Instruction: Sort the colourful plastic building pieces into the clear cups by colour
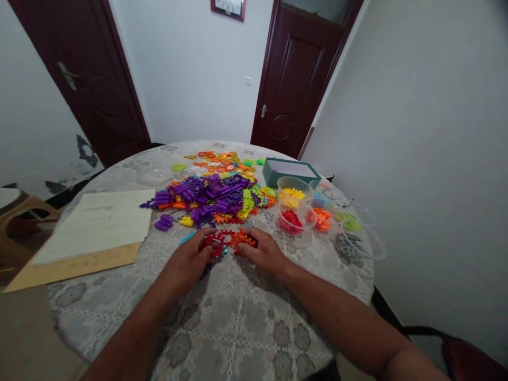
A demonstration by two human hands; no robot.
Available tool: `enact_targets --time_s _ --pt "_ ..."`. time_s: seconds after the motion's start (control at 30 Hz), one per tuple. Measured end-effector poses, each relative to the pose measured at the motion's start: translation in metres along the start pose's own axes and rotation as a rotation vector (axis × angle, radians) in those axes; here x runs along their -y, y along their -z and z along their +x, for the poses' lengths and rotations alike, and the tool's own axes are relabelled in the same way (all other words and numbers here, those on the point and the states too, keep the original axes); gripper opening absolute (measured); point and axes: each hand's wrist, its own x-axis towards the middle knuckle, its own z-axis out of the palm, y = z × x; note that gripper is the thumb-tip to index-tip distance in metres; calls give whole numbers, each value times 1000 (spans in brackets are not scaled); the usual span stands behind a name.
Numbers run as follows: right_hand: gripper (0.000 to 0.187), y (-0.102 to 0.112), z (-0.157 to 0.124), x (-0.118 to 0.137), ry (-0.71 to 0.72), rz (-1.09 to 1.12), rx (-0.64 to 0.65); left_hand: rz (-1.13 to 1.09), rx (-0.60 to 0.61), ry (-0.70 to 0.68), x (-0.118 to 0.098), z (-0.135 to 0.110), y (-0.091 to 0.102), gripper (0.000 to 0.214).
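Note:
Just in front of a big heap of plastic building pieces, both my hands are closed on toothed plastic pieces. My left hand grips red gear-edged pieces with some light blue parts at their rim. Fingers of my right hand are wrapped round an orange toothed piece, close against the red ones. Whether the orange and red pieces are joined I cannot tell. A light blue piece shows past my left hand. Purple pieces top the heap beyond.
Clear plastic tubs with red and yellow pieces stand right of the heap, more tubs farther right. Behind them is a green box. Paper sheets lie at the left on the patterned tablecloth. A loose purple piece lies nearby.

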Motion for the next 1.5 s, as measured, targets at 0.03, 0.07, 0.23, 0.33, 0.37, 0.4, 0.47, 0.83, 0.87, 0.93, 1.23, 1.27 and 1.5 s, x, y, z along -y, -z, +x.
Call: enact_targets --time_s 0.03,0.07,0.23,0.33,0.37,0.4,0.47,0.83,0.87,0.93,1.23,1.27,1.5 --pt "11 4 -1 2 -33 66 -20 -13 29 8 -1 -1 1 57" --pt "12 9 -1 3 -65 127 -44 -55 53 19 -2 -1 2 60" --pt "25 31 -1 -4 -193 332 -135 -145 51 38 -10 -4 3 61" --pt "29 35 1 -11 -224 418 -158 -156 40 35 -13 -5 3 56" --pt "30 35 2 -12 -231 435 -168 -153 38 32 -14 -5 3 56" --pt "30 36 2 -12 -239 447 -176 -147 37 30 -14 -5 3 56" --pt "31 39 2 -8 -240 446 -187 -136 37 28 -14 -5 3 58" --pt "19 153 4 -9 26 -753 -785 -148 27 60 4 4 11 65" --pt "20 165 3 -15 -22 -843 -811 -148 23 64 5 5 12 65" --pt "22 182 0 -28 -156 -1001 -829 -152 7 66 6 6 13 64" --pt "37 206 -11 -61 -299 -1229 -804 -139 -43 64 -4 4 13 61" --pt "37 205 -10 -61 -242 -1220 -809 -144 -50 62 -4 4 13 59" --pt "26 147 6 -38 298 -938 -642 -218 -120 39 -1 6 19 54"
